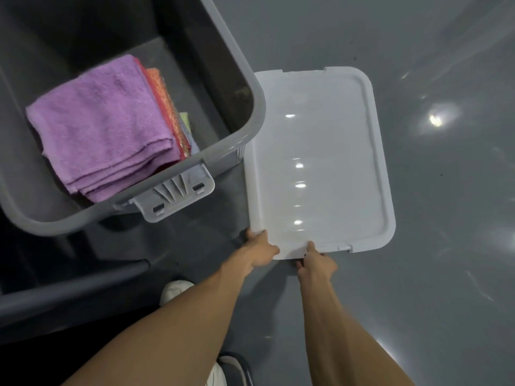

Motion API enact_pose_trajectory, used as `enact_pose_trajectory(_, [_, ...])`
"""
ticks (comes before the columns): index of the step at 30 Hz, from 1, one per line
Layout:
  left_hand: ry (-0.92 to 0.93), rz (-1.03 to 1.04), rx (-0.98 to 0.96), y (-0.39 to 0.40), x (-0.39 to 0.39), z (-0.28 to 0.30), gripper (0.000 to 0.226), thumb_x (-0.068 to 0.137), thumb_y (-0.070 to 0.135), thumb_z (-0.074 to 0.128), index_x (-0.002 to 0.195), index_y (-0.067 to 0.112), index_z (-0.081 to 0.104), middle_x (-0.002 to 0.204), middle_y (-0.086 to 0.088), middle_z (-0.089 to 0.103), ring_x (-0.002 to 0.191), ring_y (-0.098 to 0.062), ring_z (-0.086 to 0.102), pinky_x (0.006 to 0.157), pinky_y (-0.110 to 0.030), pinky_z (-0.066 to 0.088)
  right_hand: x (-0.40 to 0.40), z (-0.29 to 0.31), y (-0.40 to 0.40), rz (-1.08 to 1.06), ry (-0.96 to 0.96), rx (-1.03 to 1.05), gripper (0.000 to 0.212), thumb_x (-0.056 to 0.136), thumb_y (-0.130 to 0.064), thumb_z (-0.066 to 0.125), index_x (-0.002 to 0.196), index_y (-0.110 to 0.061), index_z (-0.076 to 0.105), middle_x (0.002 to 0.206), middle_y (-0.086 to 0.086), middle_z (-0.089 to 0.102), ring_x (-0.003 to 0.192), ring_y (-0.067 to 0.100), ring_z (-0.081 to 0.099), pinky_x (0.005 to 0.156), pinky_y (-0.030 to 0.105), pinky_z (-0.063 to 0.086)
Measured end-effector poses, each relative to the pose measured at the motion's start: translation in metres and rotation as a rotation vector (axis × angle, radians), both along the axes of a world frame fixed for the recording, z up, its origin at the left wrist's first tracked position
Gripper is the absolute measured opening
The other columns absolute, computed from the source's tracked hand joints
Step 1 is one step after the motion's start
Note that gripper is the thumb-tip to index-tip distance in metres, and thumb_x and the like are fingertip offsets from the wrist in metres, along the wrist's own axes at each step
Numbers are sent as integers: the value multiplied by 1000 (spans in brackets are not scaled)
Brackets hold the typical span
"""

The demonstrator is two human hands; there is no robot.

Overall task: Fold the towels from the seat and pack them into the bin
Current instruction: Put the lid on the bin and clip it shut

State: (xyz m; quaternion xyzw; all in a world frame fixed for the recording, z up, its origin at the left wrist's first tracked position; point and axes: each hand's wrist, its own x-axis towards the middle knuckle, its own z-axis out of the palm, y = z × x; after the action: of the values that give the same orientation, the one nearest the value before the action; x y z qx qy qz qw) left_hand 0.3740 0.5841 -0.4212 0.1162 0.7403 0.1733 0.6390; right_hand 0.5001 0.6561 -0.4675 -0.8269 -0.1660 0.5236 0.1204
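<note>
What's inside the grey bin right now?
Inside the grey bin lies a stack of folded towels, the purple towel on top; only edges of those beneath show.

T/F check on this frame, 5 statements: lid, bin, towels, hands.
1. Both hands grip the lid's near edge. True: the left hand and the right hand both hold the white lid.
2. The lid is closed on the bin. False: it lies beside the grey bin, which is open.
3. A purple towel tops the stack in the bin. True: the purple towel lies over the orange and red ones.
4. The bin holds no towels. False: it holds a folded stack.
5. The bin's latch is red. False: the latch is pale and translucent.
</note>
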Motion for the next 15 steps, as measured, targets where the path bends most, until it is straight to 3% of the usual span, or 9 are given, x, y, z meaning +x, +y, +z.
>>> enact_pose_trajectory(3, [-11,-13,14,-4,-8,3,62,101,20,53,155,10,25,162,-6,1,148,-21,17,116,-27,21,-9,6,5,-72,99,-21,19,91,-13,73,92,3,63,85,12,64,71,23,63,78,45,61])
enact_pose_trajectory(7, [-43,-18,1,-3,-10,3,74,100,23,54,160,21,10,164,-4,9,146,-23,27,120,-34,25,-25,2,11,28,159,-101,19,90,-10,73,101,3,65,76,10,57,62,19,56,69,40,62])
enact_pose_trajectory(10, [-41,-145,-56,-1,-4,5,75,100,23,52,160,25,7,163,-8,15,143,-29,31,117,-36,29,-30,-2,11,21,140,-125,27,86,-11,78,102,5,64,89,18,67,71,27,65,60,44,62])
enact_pose_trajectory(12, [-26,-235,-79,-3,-3,4,78,100,26,50,160,28,0,165,-7,2,146,-31,26,118,-39,27,-34,-2,14,4,114,-134,28,81,-8,80,101,4,65,97,19,68,74,29,65,65,46,61])
enact_pose_trajectory(15, [2,-302,-76,-4,-8,3,76,101,27,48,159,30,1,165,-6,-2,145,-31,26,118,-41,27,-40,-6,17,-25,73,-131,26,79,-7,78,99,1,63,100,20,65,82,32,63,77,52,60])
